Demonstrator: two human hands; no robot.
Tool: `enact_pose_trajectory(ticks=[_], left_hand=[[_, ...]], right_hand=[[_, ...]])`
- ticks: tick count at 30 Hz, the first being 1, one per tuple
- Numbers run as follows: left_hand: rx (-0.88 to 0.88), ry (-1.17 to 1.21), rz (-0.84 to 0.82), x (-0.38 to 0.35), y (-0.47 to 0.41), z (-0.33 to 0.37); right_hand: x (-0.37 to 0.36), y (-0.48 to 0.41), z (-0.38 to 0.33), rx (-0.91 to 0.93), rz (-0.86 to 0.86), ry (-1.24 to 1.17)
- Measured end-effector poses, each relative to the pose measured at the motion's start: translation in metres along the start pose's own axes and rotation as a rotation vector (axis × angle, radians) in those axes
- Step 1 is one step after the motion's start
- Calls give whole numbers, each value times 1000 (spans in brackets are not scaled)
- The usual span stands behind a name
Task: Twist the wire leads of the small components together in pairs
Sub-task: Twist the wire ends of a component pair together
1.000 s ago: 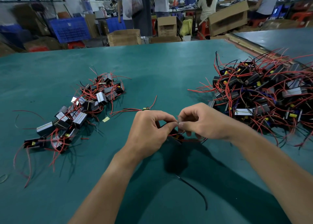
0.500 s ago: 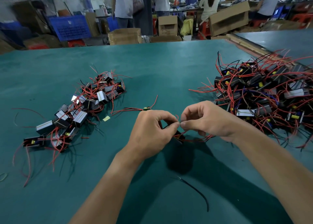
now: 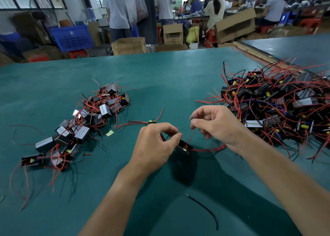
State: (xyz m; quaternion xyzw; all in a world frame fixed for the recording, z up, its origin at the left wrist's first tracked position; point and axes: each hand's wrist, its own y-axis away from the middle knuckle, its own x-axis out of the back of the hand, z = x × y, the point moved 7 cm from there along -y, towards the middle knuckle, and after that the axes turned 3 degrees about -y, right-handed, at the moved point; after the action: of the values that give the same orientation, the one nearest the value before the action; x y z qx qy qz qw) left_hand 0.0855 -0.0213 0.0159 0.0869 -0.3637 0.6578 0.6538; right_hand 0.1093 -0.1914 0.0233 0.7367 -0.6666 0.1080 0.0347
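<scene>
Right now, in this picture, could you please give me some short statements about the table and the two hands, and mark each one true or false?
1. The larger pile of components lies on the person's right. True.
2. Both hands lie flat on the table. False: the left hand grips a component, and the right hand pinches a red lead.
3. A loose black wire lies on the table between the forearms. True.
4. The table cover is red. False: it is green.

Two hands [image 3: 156, 147], two component piles [image 3: 80, 128]
</scene>
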Motion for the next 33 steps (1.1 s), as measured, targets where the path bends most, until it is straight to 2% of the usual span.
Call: enact_pose_trajectory(ticks=[2, 5, 6, 11, 16, 20, 24, 27, 33], left_hand=[[46, -10, 11, 0, -2, -6], [103, -27, 26, 2, -3, -11], [120, -23, 34, 3, -3, -13], [127, -35, 89, 6, -3, -14], [-12, -21, 218, 16, -2, -3], [-36, 99, 101, 7, -4, -2], [-19, 62, -15, -5, -3, -4], [-1, 43, -35, -4, -3, -6], [36, 39, -72, -4, -1, -10]], right_hand=[[5, -3, 3, 5, 32, 96], [4, -5, 6, 65, -18, 494], [1, -5, 8, 71, -47, 546], [-7, 1, 3, 97, -127, 450], [-17, 6, 1, 97, -227, 323], [-19, 9, -3, 131, -289, 293], [-19, 8, -5, 243, -255, 498], [-18, 8, -7, 292, -206, 548], [-21, 13, -16, 388, -172, 478]])
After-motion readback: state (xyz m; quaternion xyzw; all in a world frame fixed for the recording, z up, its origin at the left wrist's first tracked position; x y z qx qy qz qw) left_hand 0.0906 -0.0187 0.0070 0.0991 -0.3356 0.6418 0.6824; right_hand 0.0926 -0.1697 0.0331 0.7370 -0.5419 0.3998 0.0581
